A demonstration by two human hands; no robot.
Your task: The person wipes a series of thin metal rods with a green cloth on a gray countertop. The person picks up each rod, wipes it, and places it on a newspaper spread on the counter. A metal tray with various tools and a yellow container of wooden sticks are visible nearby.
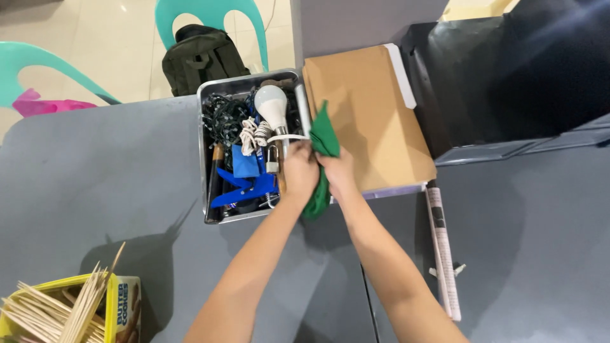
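While the green cloth (323, 136) runs lengthwise away from us, we grip it between our left hand (299, 173) and right hand (338, 174), both closed.

Two turquoise chairs (210, 19), one metal tray (204, 152), one bulb (272, 105), perhaps two folders (368, 121).

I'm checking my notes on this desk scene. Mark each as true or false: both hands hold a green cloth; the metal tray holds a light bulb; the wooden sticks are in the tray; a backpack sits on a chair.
1. Both hands, left hand and right hand, hold the green cloth: true.
2. The metal tray holds a light bulb: true.
3. The wooden sticks are in the tray: false; they stand in a yellow box at the table's near left.
4. A backpack sits on a chair: true.
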